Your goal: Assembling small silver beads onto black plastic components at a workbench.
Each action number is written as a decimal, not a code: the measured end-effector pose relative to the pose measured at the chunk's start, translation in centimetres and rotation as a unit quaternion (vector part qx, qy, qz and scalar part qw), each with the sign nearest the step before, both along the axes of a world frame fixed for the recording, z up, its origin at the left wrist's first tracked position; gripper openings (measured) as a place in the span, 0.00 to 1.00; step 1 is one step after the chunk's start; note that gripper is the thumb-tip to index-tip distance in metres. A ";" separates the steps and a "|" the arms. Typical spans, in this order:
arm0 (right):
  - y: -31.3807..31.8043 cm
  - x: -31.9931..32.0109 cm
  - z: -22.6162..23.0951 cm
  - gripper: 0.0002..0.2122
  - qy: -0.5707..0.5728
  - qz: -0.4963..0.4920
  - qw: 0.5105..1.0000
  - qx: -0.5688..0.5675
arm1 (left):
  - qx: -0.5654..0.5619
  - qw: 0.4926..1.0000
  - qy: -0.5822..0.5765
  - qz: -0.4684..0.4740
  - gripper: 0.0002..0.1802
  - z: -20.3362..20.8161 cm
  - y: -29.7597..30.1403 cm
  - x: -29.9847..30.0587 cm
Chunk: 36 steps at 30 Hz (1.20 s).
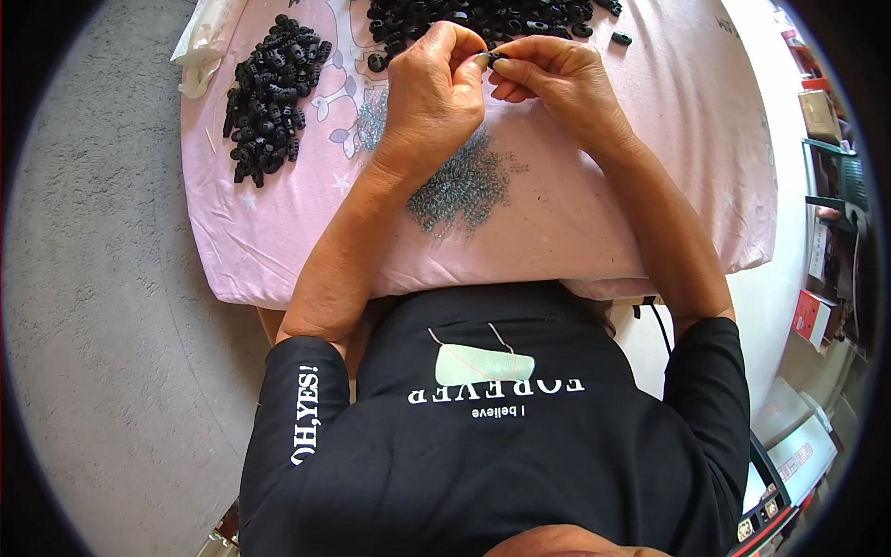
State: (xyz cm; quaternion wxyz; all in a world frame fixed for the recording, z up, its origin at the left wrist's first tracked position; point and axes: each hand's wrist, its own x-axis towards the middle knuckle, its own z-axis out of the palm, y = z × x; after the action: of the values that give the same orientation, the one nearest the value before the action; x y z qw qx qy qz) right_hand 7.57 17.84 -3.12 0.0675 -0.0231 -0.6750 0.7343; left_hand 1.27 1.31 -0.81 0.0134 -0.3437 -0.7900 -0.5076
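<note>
Black piece (497, 59) — shape unclear — pinched between both hands (432, 100), pink cloth (698, 176) spreading wide to its right edge

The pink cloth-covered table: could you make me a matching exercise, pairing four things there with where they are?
1. single small black plastic piece
2. narrow heap of black plastic pieces
3. wide heap of black plastic pieces
4. larger patch of tiny silvery metal coils

A. left of the left hand
B. where the left hand and right hand meet
C. between both hands and the black fabric shirt
D. beyond both hands

Pairs: 1-B, 2-A, 3-D, 4-C
</note>
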 end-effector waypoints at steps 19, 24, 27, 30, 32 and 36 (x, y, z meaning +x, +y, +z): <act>1.5 -0.5 -1.4 0.10 -0.012 0.049 0.998 -0.049 | -0.039 0.998 0.024 -0.048 0.07 1.2 -0.4 -0.7; 1.2 -0.5 -0.7 0.09 -0.015 0.053 0.998 0.010 | -0.072 0.988 0.126 -0.060 0.05 0.4 -0.7 -1.1; 1.6 -0.6 -0.5 0.08 -0.030 0.073 0.996 0.042 | -0.071 0.984 0.140 -0.082 0.05 0.4 -0.9 -1.3; 1.2 -0.3 -0.2 0.07 -0.039 0.053 0.996 0.063 | -0.066 0.984 0.140 -0.085 0.06 0.7 -0.8 -1.0; 1.2 -0.1 -0.2 0.07 -0.038 0.032 0.998 0.042 | -0.068 0.984 0.146 -0.077 0.07 0.9 -0.8 -0.8; 1.8 -0.3 -0.3 0.08 -0.024 0.068 0.997 0.008 | -0.064 0.996 -0.005 -0.057 0.11 1.6 -0.8 -0.4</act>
State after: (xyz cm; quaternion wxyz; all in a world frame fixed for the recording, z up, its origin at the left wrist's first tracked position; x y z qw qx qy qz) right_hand 7.23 19.67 -3.43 0.0013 0.0062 -0.6825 0.7309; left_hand 0.83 0.55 0.76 -0.0412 -0.3859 -0.7999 -0.4578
